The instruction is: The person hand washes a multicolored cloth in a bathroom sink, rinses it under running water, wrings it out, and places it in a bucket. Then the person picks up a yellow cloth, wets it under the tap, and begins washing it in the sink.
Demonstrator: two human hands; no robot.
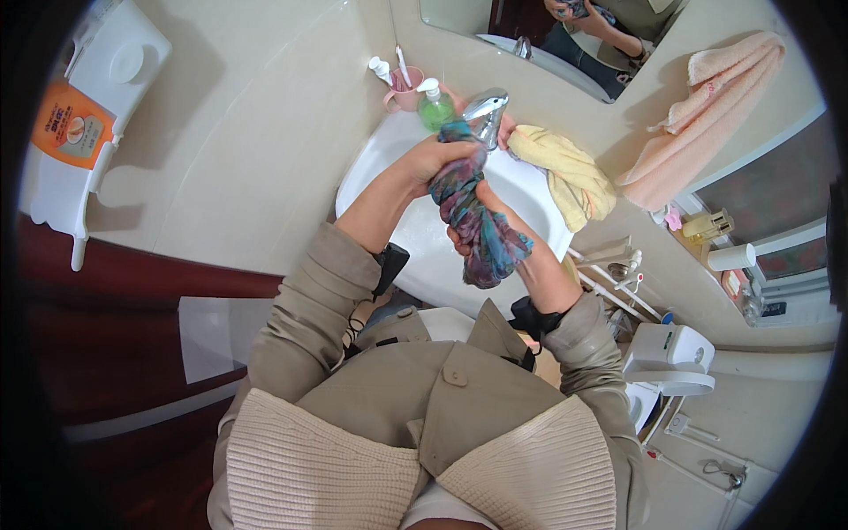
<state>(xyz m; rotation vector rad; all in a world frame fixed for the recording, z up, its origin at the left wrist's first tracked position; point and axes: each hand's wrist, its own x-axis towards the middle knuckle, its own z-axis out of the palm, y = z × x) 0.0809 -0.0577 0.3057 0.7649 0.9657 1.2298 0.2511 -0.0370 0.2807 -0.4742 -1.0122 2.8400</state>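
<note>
A twisted, multicoloured patterned cloth [467,199] is bunched up between my two hands over the white washbasin [424,242]. My left hand [434,162] grips its upper end, close to the chrome faucet [488,112]. Lower down, my right hand [487,205] is closed around the cloth from behind, so part of its fingers is hidden. The cloth's loose lower end fans out over my right wrist. A folded yellow towel [563,169] lies along the basin's right rim.
Behind the basin stand a green soap pump bottle [435,109] and a pink cup [404,89] with a toothbrush and a tube. A pink towel [715,126] hangs on the right wall, above a shelf with bottles. A toilet [669,358] is at the right, a white wall rack [99,132] at the left.
</note>
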